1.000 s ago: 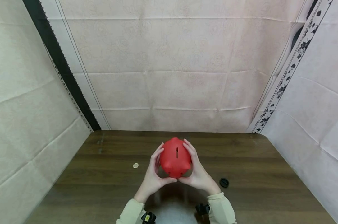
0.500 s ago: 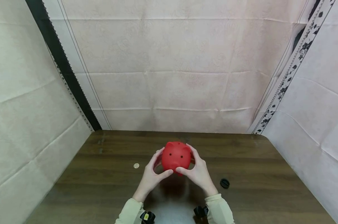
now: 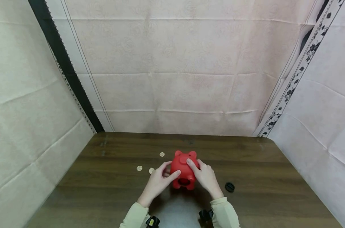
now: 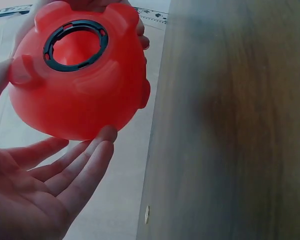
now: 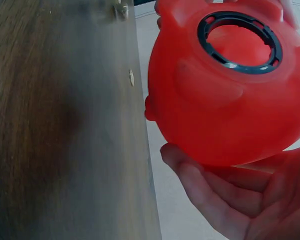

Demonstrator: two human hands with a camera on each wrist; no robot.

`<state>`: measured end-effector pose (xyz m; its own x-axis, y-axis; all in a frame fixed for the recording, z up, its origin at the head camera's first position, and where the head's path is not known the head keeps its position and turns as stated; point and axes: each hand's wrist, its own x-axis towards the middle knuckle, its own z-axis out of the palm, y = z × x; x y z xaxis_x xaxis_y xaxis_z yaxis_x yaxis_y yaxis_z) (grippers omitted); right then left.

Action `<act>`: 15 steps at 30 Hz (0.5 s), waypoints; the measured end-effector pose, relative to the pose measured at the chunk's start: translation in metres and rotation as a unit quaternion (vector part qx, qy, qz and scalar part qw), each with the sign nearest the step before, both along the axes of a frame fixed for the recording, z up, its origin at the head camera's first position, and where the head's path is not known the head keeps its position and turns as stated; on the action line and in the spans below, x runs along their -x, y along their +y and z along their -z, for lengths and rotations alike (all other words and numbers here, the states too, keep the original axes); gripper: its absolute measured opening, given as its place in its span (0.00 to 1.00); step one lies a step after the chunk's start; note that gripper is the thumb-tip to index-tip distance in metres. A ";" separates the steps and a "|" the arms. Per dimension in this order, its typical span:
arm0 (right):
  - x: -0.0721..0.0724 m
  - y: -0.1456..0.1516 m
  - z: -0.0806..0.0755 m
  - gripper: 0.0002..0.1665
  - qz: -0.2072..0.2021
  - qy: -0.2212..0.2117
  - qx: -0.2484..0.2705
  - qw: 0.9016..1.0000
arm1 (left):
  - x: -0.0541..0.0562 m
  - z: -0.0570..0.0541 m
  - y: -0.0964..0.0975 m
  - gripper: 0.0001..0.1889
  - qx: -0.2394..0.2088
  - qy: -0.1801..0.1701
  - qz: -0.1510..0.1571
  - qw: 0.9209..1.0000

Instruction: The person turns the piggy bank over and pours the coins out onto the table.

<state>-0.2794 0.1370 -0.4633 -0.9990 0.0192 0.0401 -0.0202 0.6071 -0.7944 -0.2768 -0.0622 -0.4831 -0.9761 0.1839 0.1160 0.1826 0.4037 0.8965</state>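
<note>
A red piggy bank (image 3: 185,171) is held between my two hands, snout pointing up and underside tipped toward me. On that underside a round hole shows, edged by a black ring (image 4: 47,50). My left hand (image 3: 159,181) grips its left side, the thumb lying across the front near the hole. From the right, my right hand (image 3: 205,178) grips the other side with its thumb up by the snout. In the right wrist view, fingers (image 5: 197,187) support the rounded body of the bank. Its coin slot is turned out of sight.
Three coins lie on the wooden table (image 3: 118,202) left of the bank: a far coin (image 3: 162,154), a left coin (image 3: 139,168) and a coin (image 3: 151,170) beside my left hand. A round black plug (image 3: 229,186) lies to the right. Pale cloth walls enclose the table.
Both hands have rolled the piggy bank over and brought it nearer: slot side first, then its face, now its underside faces me. Two coins formerly hidden behind the left hand have come into view.
</note>
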 end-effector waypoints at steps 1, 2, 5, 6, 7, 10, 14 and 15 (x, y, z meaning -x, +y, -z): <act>0.000 0.000 0.000 0.38 -0.001 -0.001 -0.004 1.000 | 0.000 -0.001 0.000 0.32 0.002 -0.003 0.001 1.000; 0.000 0.001 0.000 0.38 -0.002 -0.002 -0.006 1.000 | -0.001 -0.001 0.000 0.32 0.003 -0.003 0.002 1.000; 0.000 0.001 0.001 0.39 -0.005 0.004 -0.008 1.000 | -0.001 -0.001 0.001 0.32 -0.002 -0.003 0.003 1.000; 0.000 0.001 0.001 0.39 -0.008 0.006 -0.004 1.000 | -0.001 0.000 0.001 0.32 -0.007 -0.001 0.003 1.000; 0.000 0.000 0.002 0.39 -0.012 0.008 0.003 1.000 | 0.000 0.001 0.001 0.33 -0.014 0.000 0.004 1.000; -0.001 -0.002 0.003 0.42 -0.035 0.022 0.031 0.999 | 0.000 0.003 0.001 0.33 -0.054 -0.004 0.005 0.999; -0.002 -0.006 0.003 0.50 -0.087 0.042 0.077 0.992 | 0.001 0.003 0.000 0.35 -0.118 -0.015 0.013 0.993; -0.002 -0.007 0.002 0.52 -0.097 0.047 0.087 0.990 | 0.001 0.003 0.000 0.36 -0.131 -0.014 0.017 0.991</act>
<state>-0.2771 0.1302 -0.4656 -0.9768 -0.1576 0.1452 -0.2010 0.4385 -0.8759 -0.2774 -0.0623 -0.4856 -0.9735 0.1830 0.1373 0.1659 0.1511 0.9745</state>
